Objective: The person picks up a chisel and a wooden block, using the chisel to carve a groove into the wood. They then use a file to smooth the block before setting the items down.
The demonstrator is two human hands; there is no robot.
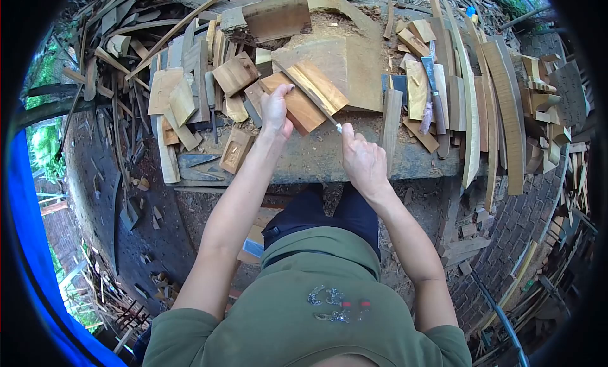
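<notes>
My left hand grips the left edge of a reddish-brown wooden block with a pale yellow streak, its thumb on top. Across the block's upper face lies a long, thin, dark file, slanting down to the right. My right hand is closed round the file's handle end, where a bit of white shows; the rest of the handle is hidden in the fist. Block and file are over the workbench. Left of the block sits a brown wooden cube, and below that a hollowed wooden piece.
A blade with a wrapped handle lies among offcuts on the right. Long curved wooden strips overhang the bench's front edge there. Wood pieces crowd the left side. A large sawdust-covered slab lies behind the block.
</notes>
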